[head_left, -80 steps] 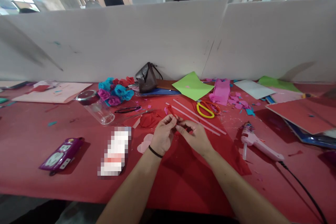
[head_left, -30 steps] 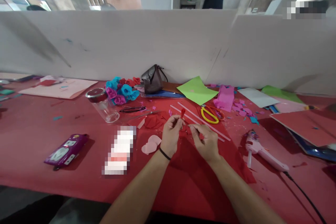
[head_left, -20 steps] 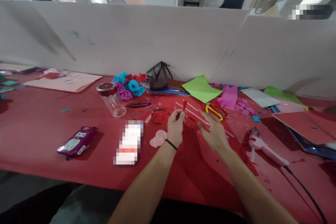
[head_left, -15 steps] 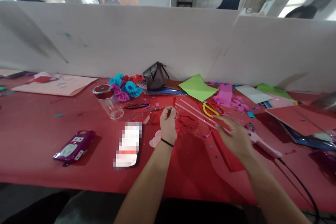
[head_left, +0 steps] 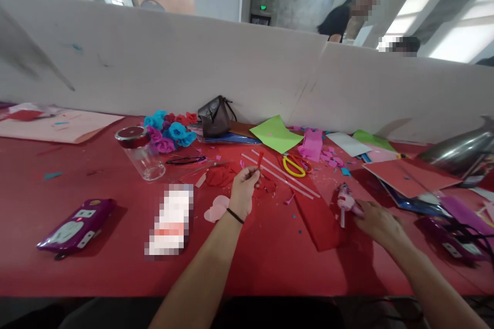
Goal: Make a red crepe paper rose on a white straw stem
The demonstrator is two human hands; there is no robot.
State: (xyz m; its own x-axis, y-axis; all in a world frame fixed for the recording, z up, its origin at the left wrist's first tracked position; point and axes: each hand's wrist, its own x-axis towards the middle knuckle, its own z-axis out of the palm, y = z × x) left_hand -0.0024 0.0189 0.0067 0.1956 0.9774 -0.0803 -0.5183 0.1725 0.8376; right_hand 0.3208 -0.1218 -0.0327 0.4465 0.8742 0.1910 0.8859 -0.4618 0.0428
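Observation:
Pinched upright between the fingertips of my left hand (head_left: 243, 190) is a thin red rolled strip (head_left: 260, 158), probably paper. My right hand (head_left: 380, 223) is closed around the handle of a pink glue gun (head_left: 346, 201), raised over the table's right side with a glue stick poking out of it. Two long translucent glue sticks (head_left: 291, 177) lie just beyond my left hand, close to yellow-handled scissors (head_left: 294, 167). Cut red paper pieces (head_left: 218, 177) are scattered near my left wrist, and pale pink paper petals (head_left: 216, 209) rest beside it. A folded red sheet (head_left: 322, 223) lies between the hands.
Left of my arm are a phone (head_left: 170, 221), a purple pouch-like device (head_left: 77, 229) and a glass jar (head_left: 144, 157). Blue, purple and red paper flowers (head_left: 170, 131) and a dark bag (head_left: 215, 118) stand behind. A white partition (head_left: 193, 61) closes the far side.
My right hand has moved from above the glue sticks to the glue gun, taken hold of it and lifted it. My left hand keeps the red strip. The view has shifted right.

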